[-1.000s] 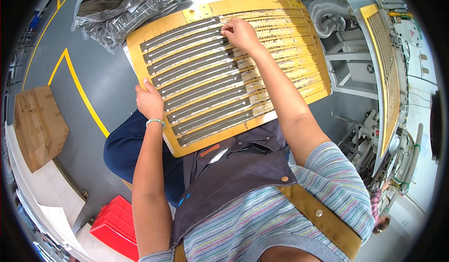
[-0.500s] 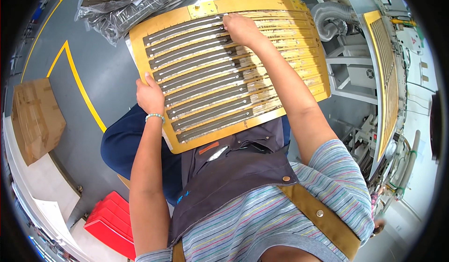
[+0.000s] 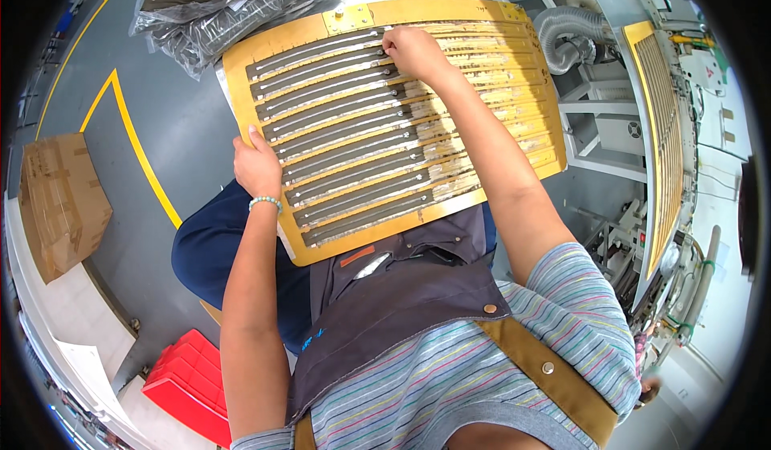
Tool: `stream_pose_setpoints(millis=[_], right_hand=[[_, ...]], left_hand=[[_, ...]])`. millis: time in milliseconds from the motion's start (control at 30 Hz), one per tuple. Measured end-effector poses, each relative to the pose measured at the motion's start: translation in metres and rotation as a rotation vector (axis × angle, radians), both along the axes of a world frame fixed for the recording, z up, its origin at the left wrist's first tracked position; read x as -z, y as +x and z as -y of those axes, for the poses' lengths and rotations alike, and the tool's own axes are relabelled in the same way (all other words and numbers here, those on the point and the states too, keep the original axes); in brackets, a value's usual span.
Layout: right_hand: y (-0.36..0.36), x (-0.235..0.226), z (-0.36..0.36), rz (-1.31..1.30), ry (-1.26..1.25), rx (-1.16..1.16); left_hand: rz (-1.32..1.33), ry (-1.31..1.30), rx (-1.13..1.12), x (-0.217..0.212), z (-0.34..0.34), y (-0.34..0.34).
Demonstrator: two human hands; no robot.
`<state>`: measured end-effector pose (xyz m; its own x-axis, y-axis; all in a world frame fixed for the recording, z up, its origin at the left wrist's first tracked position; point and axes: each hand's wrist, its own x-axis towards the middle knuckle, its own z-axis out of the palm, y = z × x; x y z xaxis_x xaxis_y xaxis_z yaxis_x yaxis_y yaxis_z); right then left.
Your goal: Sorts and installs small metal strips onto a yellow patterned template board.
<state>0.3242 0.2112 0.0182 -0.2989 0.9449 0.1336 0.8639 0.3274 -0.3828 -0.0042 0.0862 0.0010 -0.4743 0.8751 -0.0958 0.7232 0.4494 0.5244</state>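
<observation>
A large yellow board (image 3: pixel 450 203) with many parallel slots leans across my lap. Dark grey zippers (image 3: pixel 345 135) with a pale line down the middle lie side by side in the slots of its left half. My left hand (image 3: pixel 257 165) grips the board's left edge, thumb on top and the other fingers partly hidden beneath. Near the board's far edge, my right hand (image 3: pixel 414 53) is closed in a pinch at the right end of one of the farthest zippers. Its fingertips cover what they pinch. Slots on the right half hold no zippers and look worn and whitish.
Clear plastic bags (image 3: pixel 217 20) of dark strips lie beyond the board at the left. A cardboard box (image 3: pixel 63 205) and a red bin (image 3: pixel 191 386) stand on the left. To the right are a white frame with a silver hose (image 3: pixel 566 36) and another yellow slotted board (image 3: pixel 660 145).
My right hand has shifted very slightly toward me, still pinched at the zipper ends. My left hand keeps its grip on the board.
</observation>
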Motion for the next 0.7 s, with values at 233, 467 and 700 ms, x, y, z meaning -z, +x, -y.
stream_pose_setpoints(millis=[233,467,700], right_hand=[[0.002,0.011,0.019,-0.034,0.265,-0.063],[0.016,0.011,0.057,0.208,0.251,-0.085],[0.003,0.010,0.072,0.142,0.246,0.058]], left_hand=[[-0.004,-0.022,-0.007,-0.002,0.000,0.002],[0.024,-0.003,-0.009,-0.009,0.000,0.004],[-0.011,-0.025,-0.016,-0.002,-0.001,0.001]])
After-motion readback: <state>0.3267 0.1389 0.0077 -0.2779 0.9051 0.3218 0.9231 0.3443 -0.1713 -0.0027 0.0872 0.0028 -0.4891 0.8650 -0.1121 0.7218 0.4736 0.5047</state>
